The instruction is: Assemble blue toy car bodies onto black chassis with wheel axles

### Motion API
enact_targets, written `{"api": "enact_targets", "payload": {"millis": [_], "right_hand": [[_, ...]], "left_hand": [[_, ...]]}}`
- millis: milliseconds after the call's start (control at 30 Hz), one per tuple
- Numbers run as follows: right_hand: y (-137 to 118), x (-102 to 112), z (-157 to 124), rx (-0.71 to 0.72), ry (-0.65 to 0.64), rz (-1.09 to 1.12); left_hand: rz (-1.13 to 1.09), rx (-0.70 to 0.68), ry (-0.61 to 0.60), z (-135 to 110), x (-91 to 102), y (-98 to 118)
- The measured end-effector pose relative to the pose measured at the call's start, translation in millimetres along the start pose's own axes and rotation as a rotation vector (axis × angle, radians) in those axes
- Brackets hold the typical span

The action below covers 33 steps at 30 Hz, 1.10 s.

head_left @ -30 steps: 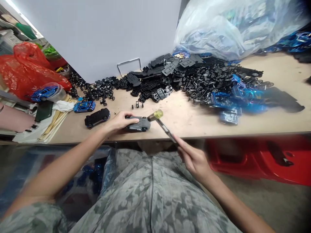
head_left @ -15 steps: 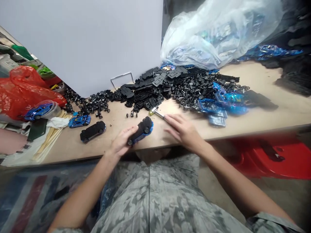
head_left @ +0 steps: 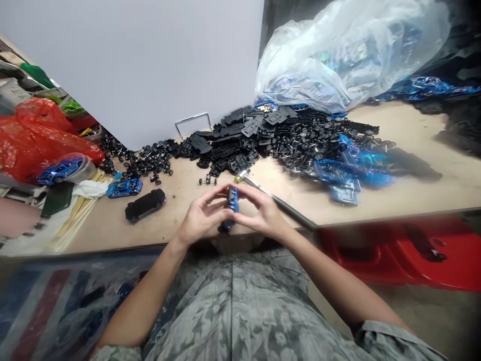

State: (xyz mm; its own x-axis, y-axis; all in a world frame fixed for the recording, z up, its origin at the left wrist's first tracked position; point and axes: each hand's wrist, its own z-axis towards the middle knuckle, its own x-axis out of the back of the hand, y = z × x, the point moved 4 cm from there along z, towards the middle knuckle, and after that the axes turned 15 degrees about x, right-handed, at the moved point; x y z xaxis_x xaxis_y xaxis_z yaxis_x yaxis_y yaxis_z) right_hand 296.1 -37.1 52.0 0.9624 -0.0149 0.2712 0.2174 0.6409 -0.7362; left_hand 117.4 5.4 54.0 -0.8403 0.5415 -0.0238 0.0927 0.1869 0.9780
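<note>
A small blue toy car (head_left: 231,206) stands nearly on end between my left hand (head_left: 205,216) and my right hand (head_left: 260,210), and the fingers of both hands wrap around it. Its middle is partly hidden by my fingers. Just beyond my hands, a screwdriver with a yellow-green handle (head_left: 238,179) lies on the wooden table (head_left: 180,200), its long metal shaft running to the right, and neither hand touches it. A small black axle with wheels (head_left: 208,180) lies near my left fingers.
Past my hands lie heaps of black toy chassis (head_left: 235,138), wheels and axles (head_left: 311,138), and blue car bodies (head_left: 338,175). To the left are a black toy car (head_left: 145,204) and a blue toy car (head_left: 124,187). A clear plastic bag (head_left: 330,60) sits behind; a red crate (head_left: 394,250) stands below the table.
My right hand has moved from beside the screwdriver onto the blue car. The car has turned from lying tilted in my left hand to nearly on end, between both hands.
</note>
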Motion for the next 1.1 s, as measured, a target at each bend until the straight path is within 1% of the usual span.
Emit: {"api": "enact_targets", "payload": {"millis": [133, 267, 333, 400, 467, 533, 600, 667, 833, 933, 1033, 1100], "right_hand": [[-8.0, -0.8, 4.8, 0.081, -0.047, -0.102], [-10.5, -1.9, 6.4, 0.041, -0.069, -0.031], [-5.9, -2.2, 6.0, -0.025, -0.038, 0.049], [3.8, -3.0, 4.9, -0.133, 0.018, 0.154], [16.0, -4.3, 3.9, -0.256, 0.084, 0.238], [26.4, -5.9, 3.9, -0.349, 0.142, 0.275], [32.6, -8.3, 5.3, -0.396, 0.172, 0.282], [35.2, -11.2, 7.1, -0.409, 0.18, 0.272], [39.2, -15.3, 6.4, -0.406, 0.178, 0.193], [40.8, -10.6, 5.1, -0.377, 0.14, 0.145], [34.5, -1.4, 9.2, -0.234, 0.056, 0.15], [27.1, 3.0, 13.3, -0.107, -0.026, 0.152]], "left_hand": [[0.009, -0.001, -0.001, 0.0, 1.4, 11.9], [0.008, -0.017, 0.022, -3.9, 0.4, 14.4], [-0.02, -0.028, 0.031, -4.8, 0.6, 10.8], [-0.066, -0.012, 0.007, -4.5, -0.9, 2.5], [-0.125, 0.046, -0.03, -3.4, -4.7, -9.9], [-0.191, 0.106, -0.026, -2.4, -8.6, -22.7], [-0.248, 0.123, 0.004, -2.0, -11.6, -31.8], [-0.278, 0.121, 0.026, -2.1, -13.5, -37.0], [-0.265, 0.117, 0.099, -5.6, -11.5, -39.4], [-0.315, 0.199, 0.089, -8.9, -8.9, -39.6], [-0.348, 0.293, 0.046, -12.6, -4.3, -35.5], [-0.25, 0.294, 0.021, -14.9, 0.0, -27.7]]}}
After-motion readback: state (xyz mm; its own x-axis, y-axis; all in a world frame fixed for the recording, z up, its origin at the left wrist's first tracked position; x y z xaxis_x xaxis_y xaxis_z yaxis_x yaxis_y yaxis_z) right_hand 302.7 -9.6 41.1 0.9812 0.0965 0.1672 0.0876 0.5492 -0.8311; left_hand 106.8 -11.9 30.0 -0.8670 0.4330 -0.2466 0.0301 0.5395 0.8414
